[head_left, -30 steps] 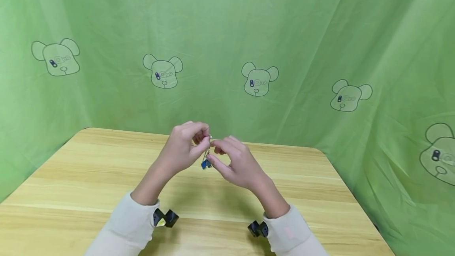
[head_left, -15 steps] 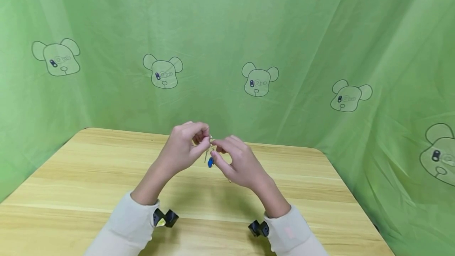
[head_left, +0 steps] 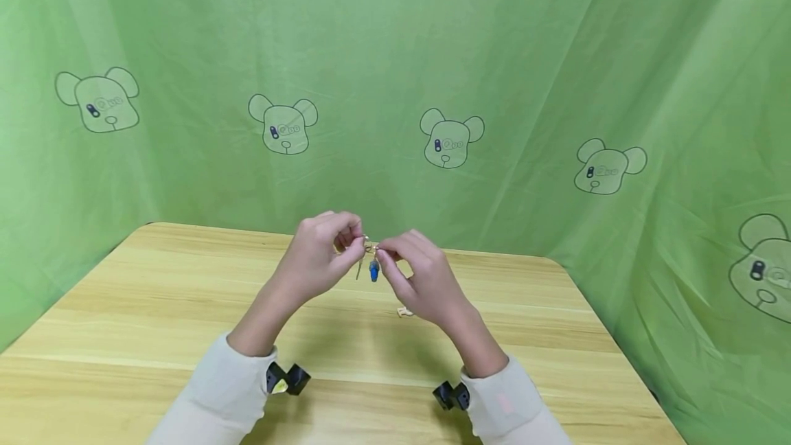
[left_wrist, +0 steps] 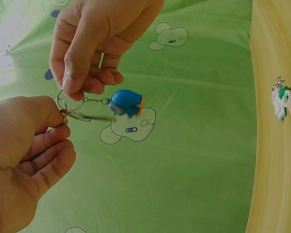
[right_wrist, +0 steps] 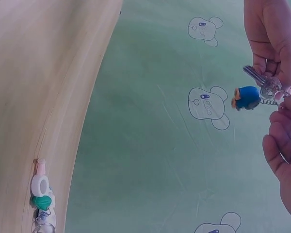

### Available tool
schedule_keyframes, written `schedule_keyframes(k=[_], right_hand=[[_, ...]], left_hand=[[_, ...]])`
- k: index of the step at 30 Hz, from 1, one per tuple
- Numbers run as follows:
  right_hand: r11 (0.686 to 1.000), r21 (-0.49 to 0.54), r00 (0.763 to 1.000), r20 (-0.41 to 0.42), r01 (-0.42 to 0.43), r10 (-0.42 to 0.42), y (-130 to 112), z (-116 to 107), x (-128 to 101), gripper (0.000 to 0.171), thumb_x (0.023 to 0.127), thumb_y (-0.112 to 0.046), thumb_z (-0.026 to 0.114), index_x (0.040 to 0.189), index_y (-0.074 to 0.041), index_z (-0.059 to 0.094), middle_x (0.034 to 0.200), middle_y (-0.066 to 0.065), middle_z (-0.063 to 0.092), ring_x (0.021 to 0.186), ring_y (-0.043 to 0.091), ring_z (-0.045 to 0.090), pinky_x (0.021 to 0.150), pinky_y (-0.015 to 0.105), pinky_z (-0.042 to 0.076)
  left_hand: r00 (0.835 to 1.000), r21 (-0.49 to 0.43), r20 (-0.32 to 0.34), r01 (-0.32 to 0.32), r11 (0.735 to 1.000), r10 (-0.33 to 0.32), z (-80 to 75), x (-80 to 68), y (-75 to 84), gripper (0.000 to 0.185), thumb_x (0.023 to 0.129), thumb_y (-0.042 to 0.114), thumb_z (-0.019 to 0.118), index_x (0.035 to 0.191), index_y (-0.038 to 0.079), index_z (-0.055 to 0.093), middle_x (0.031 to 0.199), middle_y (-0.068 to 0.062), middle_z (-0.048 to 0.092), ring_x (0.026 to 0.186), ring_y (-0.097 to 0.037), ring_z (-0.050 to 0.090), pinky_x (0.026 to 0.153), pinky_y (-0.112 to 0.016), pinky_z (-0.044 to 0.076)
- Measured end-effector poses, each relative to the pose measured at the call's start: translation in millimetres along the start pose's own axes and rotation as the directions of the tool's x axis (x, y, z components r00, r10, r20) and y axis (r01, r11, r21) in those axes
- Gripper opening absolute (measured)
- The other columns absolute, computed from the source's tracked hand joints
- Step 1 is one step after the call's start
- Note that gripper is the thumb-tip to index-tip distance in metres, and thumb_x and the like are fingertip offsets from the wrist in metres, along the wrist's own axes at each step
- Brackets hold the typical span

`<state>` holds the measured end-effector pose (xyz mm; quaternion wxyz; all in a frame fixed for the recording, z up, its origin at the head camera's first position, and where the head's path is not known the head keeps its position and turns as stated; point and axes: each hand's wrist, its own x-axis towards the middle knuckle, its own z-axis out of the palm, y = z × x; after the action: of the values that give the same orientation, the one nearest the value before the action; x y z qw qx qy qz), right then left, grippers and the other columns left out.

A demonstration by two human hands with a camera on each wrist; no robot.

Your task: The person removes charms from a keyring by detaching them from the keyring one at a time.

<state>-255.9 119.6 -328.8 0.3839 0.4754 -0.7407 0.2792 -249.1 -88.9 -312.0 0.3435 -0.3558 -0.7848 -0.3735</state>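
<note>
Above the table, my left hand [head_left: 321,246] pinches a metal key ring [left_wrist: 61,104] between thumb and forefinger. A silver key [right_wrist: 270,88] hangs from it. Opposite, my right hand [head_left: 420,273] pinches the ring's other side with thumb and fingertip, where a short chain [left_wrist: 94,100] joins. From that chain dangles a small blue figure charm [left_wrist: 127,102] with orange feet. The fingertips of both hands are close together at the ring and partly cover it.
On the wooden table [head_left: 525,342], below my right hand, lies a white and green figure charm [left_wrist: 283,103] with its own metal ring [right_wrist: 44,227]. A green curtain [head_left: 371,33] with bear-head outlines stands behind the table and along its sides.
My right hand has shifted slightly right and up, away from my left hand. The blue charm has moved right and now hangs apart from the key. The white charm has come into sight.
</note>
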Motion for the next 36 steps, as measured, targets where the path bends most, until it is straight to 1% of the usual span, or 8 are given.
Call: schedule_keyframes(k=[5,13,19,28,33,36], right_hand=[[0.999,0.012,0.999,-0.024,-0.031,0.031,1.3,-1.5,-0.5,0.011,0.097,-0.009,0.062,0.094,-0.004,0.072,0.083,0.002,0.069,0.077,0.015,0.061,0.068,0.026,0.053],[0.999,0.011,0.999,-0.037,-0.036,0.037,2.6,-3.9,-0.5,0.014,0.097,-0.01,0.061,0.092,-0.004,0.073,0.081,0.001,0.069,0.075,0.014,0.061,0.065,0.027,0.052],[0.999,0.005,0.998,-0.035,-0.047,0.047,2.4,-4.8,-0.7,0.016,0.097,-0.011,0.06,0.091,-0.004,0.074,0.081,0.001,0.07,0.075,0.014,0.062,0.065,0.027,0.052],[0.997,0.009,0.996,-0.052,-0.072,0.072,1.3,-3.4,-1.3,0.013,0.095,-0.006,0.062,0.089,-0.004,0.074,0.078,0.001,0.069,0.073,0.014,0.06,0.063,0.027,0.051],[0.997,0.007,0.994,-0.079,-0.078,0.078,2.1,-2.4,-1.5,0.011,0.093,-0.004,0.064,0.087,-0.003,0.073,0.075,0.001,0.067,0.07,0.014,0.058,0.061,0.028,0.049],[0.997,0.003,0.993,-0.086,-0.078,0.078,2.6,-2.5,-1.4,0.011,0.093,-0.003,0.064,0.086,-0.003,0.072,0.075,0.001,0.067,0.069,0.014,0.057,0.059,0.03,0.049]], left_hand=[[1.0,-0.002,0.004,-0.014,1.0,0.014,0.4,0.1,0.9,0.011,0.085,-0.005,0.068,0.082,0.005,0.065,0.073,-0.001,0.065,0.069,-0.012,0.06,0.06,-0.023,0.055],[0.998,-0.016,0.018,-0.058,0.998,0.058,1.1,0.9,2.5,0.014,0.085,-0.006,0.068,0.081,0.007,0.064,0.076,-0.001,0.067,0.072,-0.012,0.06,0.062,-0.022,0.055],[0.996,0.001,0.028,-0.082,0.997,0.082,1.7,1.0,1.3,0.015,0.086,-0.007,0.068,0.082,0.007,0.064,0.077,-0.001,0.066,0.073,-0.012,0.059,0.063,-0.021,0.054],[0.993,0.051,0.053,-0.107,0.993,0.105,2.3,0.5,2.7,0.014,0.086,-0.005,0.068,0.083,0.007,0.064,0.077,0.0,0.065,0.074,-0.014,0.057,0.064,-0.023,0.053],[0.99,0.056,0.063,-0.128,0.99,0.124,3.0,0.4,2.9,0.012,0.087,-0.006,0.069,0.084,0.006,0.065,0.079,-0.001,0.066,0.076,-0.015,0.058,0.065,-0.025,0.055],[0.99,0.046,0.062,-0.129,0.991,0.126,2.8,1.2,3.3,0.012,0.088,-0.006,0.07,0.086,0.005,0.067,0.081,-0.002,0.068,0.077,-0.015,0.06,0.067,-0.025,0.056]])
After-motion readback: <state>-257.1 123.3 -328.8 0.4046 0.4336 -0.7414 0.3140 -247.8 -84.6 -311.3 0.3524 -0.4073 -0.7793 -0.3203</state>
